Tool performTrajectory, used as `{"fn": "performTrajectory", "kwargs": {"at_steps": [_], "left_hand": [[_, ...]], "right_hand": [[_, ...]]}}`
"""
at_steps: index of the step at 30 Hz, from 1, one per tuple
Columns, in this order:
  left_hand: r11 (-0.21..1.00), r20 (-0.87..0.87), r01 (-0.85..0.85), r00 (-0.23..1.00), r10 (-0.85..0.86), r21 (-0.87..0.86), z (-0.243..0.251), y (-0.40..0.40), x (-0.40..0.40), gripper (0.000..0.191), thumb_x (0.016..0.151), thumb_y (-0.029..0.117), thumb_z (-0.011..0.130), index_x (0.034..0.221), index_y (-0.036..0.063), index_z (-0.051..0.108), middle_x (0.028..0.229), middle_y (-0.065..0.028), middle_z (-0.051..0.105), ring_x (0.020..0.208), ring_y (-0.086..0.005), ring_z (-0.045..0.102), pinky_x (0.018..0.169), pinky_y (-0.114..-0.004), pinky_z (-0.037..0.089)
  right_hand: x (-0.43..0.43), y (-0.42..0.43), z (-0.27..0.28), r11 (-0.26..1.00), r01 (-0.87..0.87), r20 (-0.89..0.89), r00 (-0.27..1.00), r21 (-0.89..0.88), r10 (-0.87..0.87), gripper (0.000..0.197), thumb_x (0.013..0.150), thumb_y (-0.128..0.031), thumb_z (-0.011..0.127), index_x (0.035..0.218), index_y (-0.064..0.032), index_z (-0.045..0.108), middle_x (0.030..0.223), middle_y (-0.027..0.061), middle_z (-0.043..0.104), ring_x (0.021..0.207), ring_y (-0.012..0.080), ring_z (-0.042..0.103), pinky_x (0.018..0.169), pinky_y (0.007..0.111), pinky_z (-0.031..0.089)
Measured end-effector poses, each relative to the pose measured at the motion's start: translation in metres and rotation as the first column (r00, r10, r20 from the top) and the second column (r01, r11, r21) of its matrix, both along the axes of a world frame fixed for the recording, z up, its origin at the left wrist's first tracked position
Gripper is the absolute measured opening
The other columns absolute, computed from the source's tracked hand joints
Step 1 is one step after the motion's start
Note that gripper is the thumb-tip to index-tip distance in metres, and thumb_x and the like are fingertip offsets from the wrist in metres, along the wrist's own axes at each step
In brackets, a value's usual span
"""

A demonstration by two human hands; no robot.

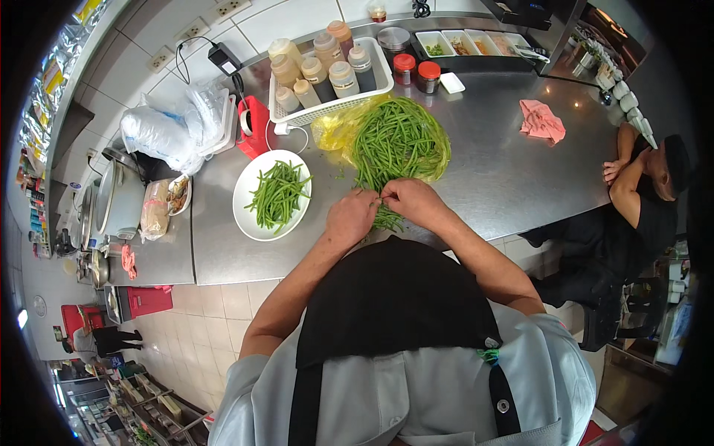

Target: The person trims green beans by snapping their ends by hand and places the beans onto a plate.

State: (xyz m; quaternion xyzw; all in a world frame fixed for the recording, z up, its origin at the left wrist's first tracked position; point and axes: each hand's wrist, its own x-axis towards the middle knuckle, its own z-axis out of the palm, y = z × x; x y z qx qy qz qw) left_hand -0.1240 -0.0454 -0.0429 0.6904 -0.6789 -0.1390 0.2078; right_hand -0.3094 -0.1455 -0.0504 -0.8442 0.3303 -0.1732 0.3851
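Observation:
Both hands meet fingertip to fingertip over the near edge of a large heap of green beans, which lies on a yellow plastic bag. My left hand pinches one end of a green bean, and my right hand pinches it close by. Most of that bean is hidden by the fingers. More beans lie beneath the hands, towards my apron. Left of my left hand is a white oval plate bearing a smaller pile of cut bean pieces.
Behind the heap stands a white basket of squeeze bottles, with red-lidded jars beside it. A red tape dispenser is behind the plate. A pink cloth lies to the right on the steel counter. Another person sits at its right end.

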Motion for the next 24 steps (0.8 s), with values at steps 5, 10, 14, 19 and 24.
{"fn": "performTrajectory", "kwargs": {"at_steps": [5, 10, 14, 19, 24], "left_hand": [[0.999, 0.015, -0.034, 0.999, 0.033, 0.012, 0.003, -0.001, 0.001, 0.017, 0.100, 0.021, 0.068, 0.109, 0.0069, 0.072, 0.106, -0.0208, 0.072, 0.097, -0.0437, 0.070, 0.081, -0.055, 0.057], [1.000, 0.009, -0.008, 1.000, 0.008, 0.001, -0.001, -0.001, 0.003, 0.018, 0.103, 0.019, 0.064, 0.110, 0.0044, 0.070, 0.100, -0.0220, 0.071, 0.093, -0.0450, 0.070, 0.081, -0.055, 0.057], [0.998, -0.303, -0.040, 0.953, 0.023, -0.048, -0.011, -0.003, 0.002, 0.020, 0.108, 0.022, 0.060, 0.112, 0.0040, 0.067, 0.089, -0.0170, 0.069, 0.074, -0.0336, 0.068, 0.067, -0.044, 0.055], [0.922, -0.915, -0.138, 0.137, 0.379, 0.362, -0.013, -0.008, 0.016, 0.017, 0.115, 0.024, 0.050, 0.120, 0.0088, 0.057, 0.080, -0.0035, 0.061, 0.058, -0.0072, 0.042, 0.052, -0.023, 0.033], [0.912, -0.920, -0.150, 0.034, 0.390, 0.381, -0.001, -0.007, 0.011, 0.019, 0.115, 0.025, 0.049, 0.120, 0.0077, 0.054, 0.081, -0.0053, 0.061, 0.057, -0.0087, 0.043, 0.051, -0.026, 0.035]], "right_hand": [[-0.004, -0.004, 0.003, 0.995, 0.070, -0.050, 0.996, -0.071, -0.074, 0.015, 0.088, -0.017, 0.071, 0.098, -0.0073, 0.077, 0.095, 0.0170, 0.076, 0.091, 0.0392, 0.074, 0.082, 0.051, 0.058], [0.007, -0.001, -0.011, 0.983, 0.158, 0.082, 0.983, 0.098, -0.166, 0.015, 0.091, -0.016, 0.070, 0.098, -0.0043, 0.076, 0.084, 0.0129, 0.074, 0.078, 0.0301, 0.071, 0.076, 0.043, 0.058], [0.004, -0.025, -0.054, 0.106, -0.275, 0.281, 0.741, 0.955, -0.610, 0.020, 0.098, -0.018, 0.070, 0.101, 0.0003, 0.074, 0.087, 0.0055, 0.073, 0.075, 0.0165, 0.065, 0.074, 0.033, 0.055], [0.005, -0.004, -0.034, 0.814, 0.026, 0.264, 0.939, 0.580, -0.219, 0.021, 0.098, -0.014, 0.072, 0.112, 0.0005, 0.073, 0.091, 0.0054, 0.073, 0.081, 0.0157, 0.066, 0.079, 0.033, 0.056], [0.015, 0.008, -0.034, 0.897, -0.025, 0.235, 0.968, 0.442, -0.089, 0.022, 0.096, -0.010, 0.073, 0.116, -0.0003, 0.072, 0.090, 0.0068, 0.072, 0.084, 0.0169, 0.068, 0.079, 0.034, 0.056]]}}
